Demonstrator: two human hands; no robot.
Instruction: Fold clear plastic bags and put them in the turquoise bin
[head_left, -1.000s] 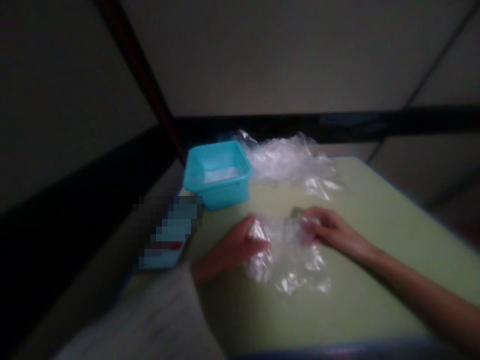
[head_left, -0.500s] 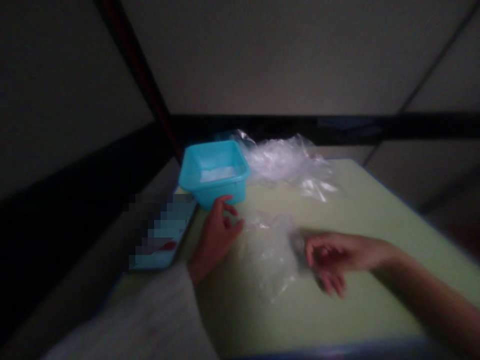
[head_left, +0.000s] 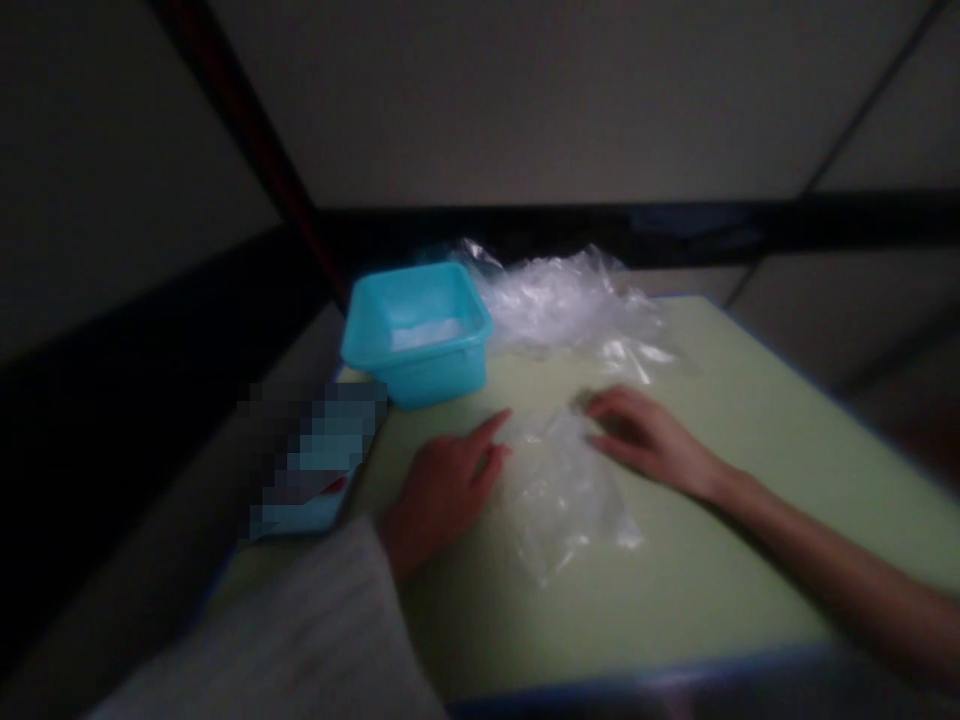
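Note:
A small clear plastic bag lies flat on the pale yellow-green table, between my two hands. Close to the bag's upper left corner is my left hand, its index finger stretched out and the thumb apart from it. My right hand is at the upper right corner, with fingers and thumb spaced apart. Blur hides whether the fingertips of either hand touch the film. Neither hand visibly grips anything.
A turquoise plastic basin with something white inside stands at the table's back left. Beside it lies a crumpled heap of clear plastic. A pixelated flat object rests along the left edge of the table. Pale panels rise behind.
My right hand has moved up and left to the bag's upper right corner, its fingers straighter. My left index finger has extended towards the bag, which now looks more spread out.

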